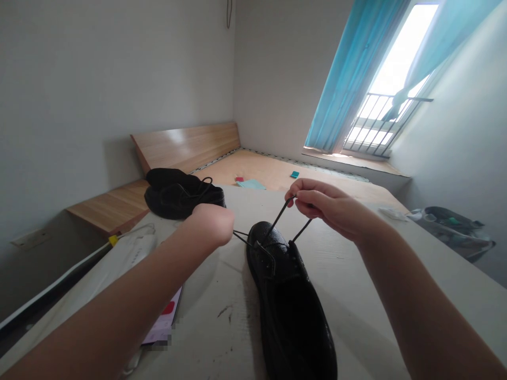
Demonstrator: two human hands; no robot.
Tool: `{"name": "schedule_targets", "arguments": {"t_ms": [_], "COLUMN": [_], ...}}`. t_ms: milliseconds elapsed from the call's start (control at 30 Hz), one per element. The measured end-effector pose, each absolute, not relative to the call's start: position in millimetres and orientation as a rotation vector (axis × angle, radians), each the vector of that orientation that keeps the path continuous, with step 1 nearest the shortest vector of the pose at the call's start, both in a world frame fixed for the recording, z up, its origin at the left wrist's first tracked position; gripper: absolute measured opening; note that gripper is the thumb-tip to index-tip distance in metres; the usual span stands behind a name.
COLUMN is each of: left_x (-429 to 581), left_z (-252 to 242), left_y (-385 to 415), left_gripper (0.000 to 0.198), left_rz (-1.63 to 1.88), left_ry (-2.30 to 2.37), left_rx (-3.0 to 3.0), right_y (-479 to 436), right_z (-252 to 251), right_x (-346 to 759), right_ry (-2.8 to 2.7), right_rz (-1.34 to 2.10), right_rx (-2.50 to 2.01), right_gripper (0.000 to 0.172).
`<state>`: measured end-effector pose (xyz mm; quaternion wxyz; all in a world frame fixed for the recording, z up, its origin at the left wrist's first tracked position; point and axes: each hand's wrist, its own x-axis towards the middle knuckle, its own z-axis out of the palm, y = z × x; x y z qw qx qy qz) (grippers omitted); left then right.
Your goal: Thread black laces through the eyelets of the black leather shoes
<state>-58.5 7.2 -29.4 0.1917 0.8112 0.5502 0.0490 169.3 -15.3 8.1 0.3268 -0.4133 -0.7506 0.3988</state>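
Holding one lace (279, 220): two hands (214, 224) (328, 208), two shoes (293, 311) (182, 198).

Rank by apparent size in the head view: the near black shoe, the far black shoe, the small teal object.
1. Near black shoe, laces held by left hand and right hand; camera nearness enlarges it.
2. Far black shoe.
3. Teal object, smallest, also farthest.

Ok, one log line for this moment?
left hand: grips lace | right hand: pinches lace | black shoe: on table | second shoe: behind, untouched
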Motion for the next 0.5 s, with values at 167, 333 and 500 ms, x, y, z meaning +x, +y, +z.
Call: {"name": "schedule_targets", "arguments": {"t_ms": [167, 333, 500], "left_x": [-50.4, -39.5, -33.8], "left_z": [-31.1, -16.1, -10.4], "left_y": [14.0, 14.0, 14.9], "left_gripper": [0.034, 0.030, 0.027], "left_rz": [0.099, 0.360, 0.747], "left_ry": [1.540, 1.389, 1.386], "left_rx": [2.332, 2.307, 2.088], "right_y": [-19.3, -9.7, -1.9], "right_z": [0.2, -30.1, -55.9], "right_x": [155.3, 142.4, 133.7], "right_ry": [-2.070, -2.144, -2.191], "right_rz": [1.133, 1.012, 0.979], "right_rx": [-1.118, -1.225, -1.217], "right_gripper": [0.015, 0.007, 0.008]}}
